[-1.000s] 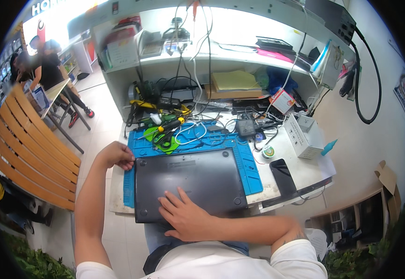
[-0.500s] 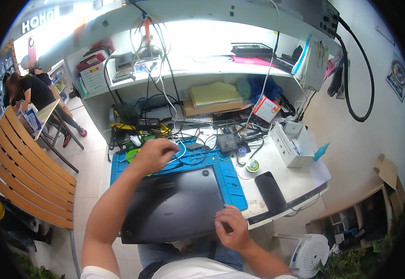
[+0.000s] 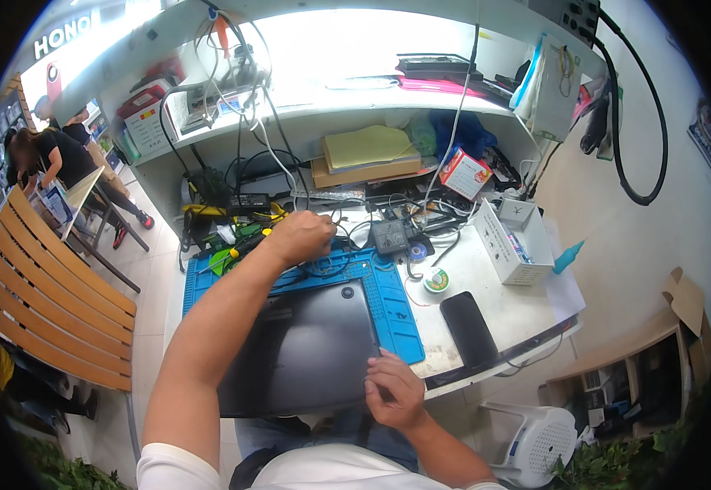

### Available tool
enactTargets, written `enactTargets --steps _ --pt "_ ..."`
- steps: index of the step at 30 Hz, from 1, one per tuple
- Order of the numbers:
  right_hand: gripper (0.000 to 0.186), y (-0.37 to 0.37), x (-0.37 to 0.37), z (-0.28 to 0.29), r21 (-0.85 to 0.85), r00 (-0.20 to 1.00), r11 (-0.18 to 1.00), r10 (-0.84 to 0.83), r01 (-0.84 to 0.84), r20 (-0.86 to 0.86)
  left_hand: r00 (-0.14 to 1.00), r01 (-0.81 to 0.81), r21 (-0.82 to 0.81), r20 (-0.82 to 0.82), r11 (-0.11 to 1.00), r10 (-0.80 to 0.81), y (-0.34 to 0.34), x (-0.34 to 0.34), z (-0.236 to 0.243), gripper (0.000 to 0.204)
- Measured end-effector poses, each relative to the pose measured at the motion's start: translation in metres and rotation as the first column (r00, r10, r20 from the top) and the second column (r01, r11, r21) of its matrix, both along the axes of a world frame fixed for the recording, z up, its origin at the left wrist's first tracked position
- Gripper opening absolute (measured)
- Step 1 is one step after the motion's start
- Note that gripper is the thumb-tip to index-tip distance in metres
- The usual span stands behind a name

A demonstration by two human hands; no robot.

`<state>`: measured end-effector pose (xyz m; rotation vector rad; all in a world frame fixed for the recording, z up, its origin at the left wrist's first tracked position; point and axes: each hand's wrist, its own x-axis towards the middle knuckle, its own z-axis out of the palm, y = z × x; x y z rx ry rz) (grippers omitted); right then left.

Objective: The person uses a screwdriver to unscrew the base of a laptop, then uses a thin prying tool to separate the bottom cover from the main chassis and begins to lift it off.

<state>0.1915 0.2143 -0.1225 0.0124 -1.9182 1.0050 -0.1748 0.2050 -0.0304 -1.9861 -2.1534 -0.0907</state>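
A closed dark laptop [image 3: 306, 351] lies with its underside up, a round rubber foot showing near its far right corner. It rests partly on a blue repair mat [image 3: 400, 327] and overhangs the table's near edge. Stretched across the laptop's left side, my left hand [image 3: 302, 238] is closed over the cables at the mat's far edge; whatever its fingers hold is hidden. My right hand [image 3: 394, 390] grips the laptop's right edge with bent fingers. Beside my left forearm lie green-handled tools [image 3: 223, 261] and a yellow-and-black handle [image 3: 251, 244].
Tangled cables and a black power adapter [image 3: 390, 238] sit behind the mat. To the right are a solder spool [image 3: 436, 280], a dark phone [image 3: 468, 330] and an open white box [image 3: 514, 253]. A white stool [image 3: 543, 445] stands below right, a slatted wooden bench [image 3: 53, 294] at left.
My left hand has moved right and slightly away from me, toward the cables behind the laptop. My right hand stays at the laptop's edge. The whole view has shifted slightly.
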Motion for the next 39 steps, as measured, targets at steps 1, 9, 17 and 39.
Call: enactTargets --steps 1,9,17,39 --pt "0.014 0.001 0.001 -0.001 0.005 1.000 1.000 -0.013 0.013 0.001 1.000 0.013 0.014 0.010 1.000 -0.013 -0.005 0.007 0.013 0.014" --pt "0.014 -0.002 0.001 -0.001 -0.006 0.999 0.999 -0.045 0.045 0.012 0.984 -0.105 0.274 0.170 0.956 0.059 -0.101 0.015 0.061 0.013" --pt "0.006 -0.008 0.006 0.001 -0.157 0.995 0.987 -0.031 0.046 0.099 0.110 -0.775 0.327 0.912 0.540 -0.395 -0.301 0.061 0.026 0.034" --pt "0.008 0.027 -0.004 0.003 -0.160 0.973 0.985 -0.026 0.064 0.227 -0.204 -0.876 -0.156 0.977 0.457 -0.057 -0.410 0.194 -0.051 0.020"
